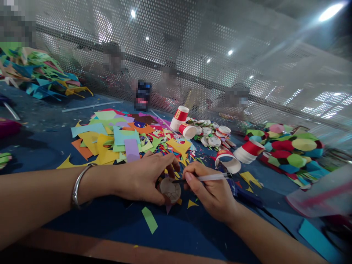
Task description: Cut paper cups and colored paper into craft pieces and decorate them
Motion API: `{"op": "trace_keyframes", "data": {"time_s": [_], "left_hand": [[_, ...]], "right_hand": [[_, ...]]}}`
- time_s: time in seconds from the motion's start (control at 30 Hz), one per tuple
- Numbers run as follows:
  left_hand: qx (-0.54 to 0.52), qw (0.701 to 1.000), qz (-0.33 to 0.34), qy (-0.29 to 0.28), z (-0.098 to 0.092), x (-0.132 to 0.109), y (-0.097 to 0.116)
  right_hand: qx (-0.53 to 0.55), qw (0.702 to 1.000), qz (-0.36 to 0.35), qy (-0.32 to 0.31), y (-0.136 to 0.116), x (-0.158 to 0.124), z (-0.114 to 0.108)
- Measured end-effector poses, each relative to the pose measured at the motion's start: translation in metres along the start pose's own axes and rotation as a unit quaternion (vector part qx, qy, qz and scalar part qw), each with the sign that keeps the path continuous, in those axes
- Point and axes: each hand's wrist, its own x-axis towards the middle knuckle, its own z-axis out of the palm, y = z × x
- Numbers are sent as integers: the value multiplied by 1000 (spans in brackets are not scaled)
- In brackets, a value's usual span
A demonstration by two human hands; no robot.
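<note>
While the left hand (143, 178) pinches a small round disc (171, 191) at its edge, the right hand (214, 194) grips a pen (213, 177), tip over the disc's upper face. Hands near but apart, disc between them; lines on it; pen contact unclear. Paper scraps (165, 172) lie under and around the disc: it could slip on them if the pinch slackens, skewing a stroke. Cord (277, 221) beside right forearm; a sideways elbow might snag it and drag the blue tool (249, 198).
</note>
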Motion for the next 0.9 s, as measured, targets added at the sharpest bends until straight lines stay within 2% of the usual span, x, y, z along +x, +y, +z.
{"op": "trace_keyframes", "data": {"time_s": [0.9], "left_hand": [[-4, 1000, 11, 9, 4, 2, -7]], "right_hand": [[19, 1000, 11, -21, 0, 0, 0]]}}
